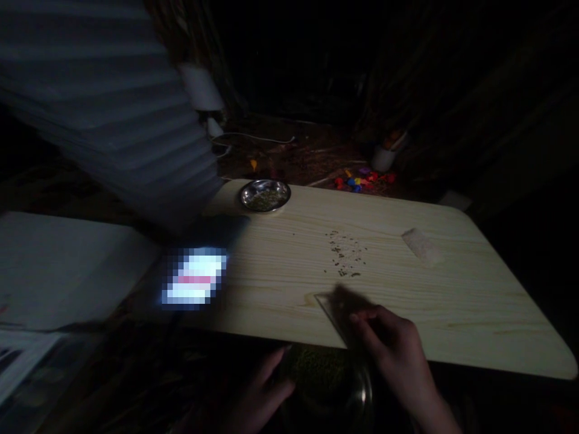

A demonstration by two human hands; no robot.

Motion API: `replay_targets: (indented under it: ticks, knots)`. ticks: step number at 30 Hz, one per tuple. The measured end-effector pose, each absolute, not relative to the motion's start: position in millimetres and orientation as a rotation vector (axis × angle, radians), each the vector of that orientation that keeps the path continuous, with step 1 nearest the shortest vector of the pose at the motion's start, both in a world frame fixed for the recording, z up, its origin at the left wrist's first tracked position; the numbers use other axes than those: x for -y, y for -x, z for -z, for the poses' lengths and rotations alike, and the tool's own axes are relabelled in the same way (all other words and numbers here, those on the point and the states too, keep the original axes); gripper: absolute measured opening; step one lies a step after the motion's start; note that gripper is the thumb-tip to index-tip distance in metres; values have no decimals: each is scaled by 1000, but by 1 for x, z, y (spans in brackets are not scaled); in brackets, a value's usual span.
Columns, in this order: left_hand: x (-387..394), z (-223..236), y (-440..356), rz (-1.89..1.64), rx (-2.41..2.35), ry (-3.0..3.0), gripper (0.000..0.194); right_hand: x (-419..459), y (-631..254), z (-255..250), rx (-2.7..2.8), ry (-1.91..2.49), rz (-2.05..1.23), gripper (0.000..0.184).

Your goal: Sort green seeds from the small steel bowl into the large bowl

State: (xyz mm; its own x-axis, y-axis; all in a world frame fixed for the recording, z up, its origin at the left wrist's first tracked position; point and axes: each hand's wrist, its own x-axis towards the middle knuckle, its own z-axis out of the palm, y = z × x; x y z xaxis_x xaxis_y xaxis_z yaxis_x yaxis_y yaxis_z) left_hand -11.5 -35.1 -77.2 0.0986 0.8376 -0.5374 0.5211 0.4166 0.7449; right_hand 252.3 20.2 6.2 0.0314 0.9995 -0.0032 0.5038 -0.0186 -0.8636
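Below the table's near edge, a metal bowl (365, 392) holds a mass of small green grains or beans. My left hand (266, 389) grips the bowl's left side, its thumb over the rim and its lower part lost in shadow. My right hand (398, 343) is above the table's front edge, thumb and fingers pinched on a thin flat card-like piece (332, 318). What exactly this piece is, the dim light hides. Beyond it, small dark bits and pale grains (346, 253) lie scattered on the light wooden table (280, 289).
A shallow steel dish (265, 207) with greenish bits stands at the far left corner. A pale packet-like piece (421, 246) lies to the right. A glowing phone screen (194, 277), pixelated, is at the left. Corrugated sheet (113, 108) rises behind it; colourful objects (362, 181) lie beyond the table.
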Motion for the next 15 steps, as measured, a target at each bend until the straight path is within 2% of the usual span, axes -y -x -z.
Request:
replay_targets:
  ticks: [7, 15]
  knots:
    - [35, 76, 10, -365, -1557, -1277, 58, -38, -225, -2, 1715, 1693, -667, 27]
    - [36, 81, 14, -310, -1626, -1334, 57, -44, -263, 2, 1677, 1840, -550, 38]
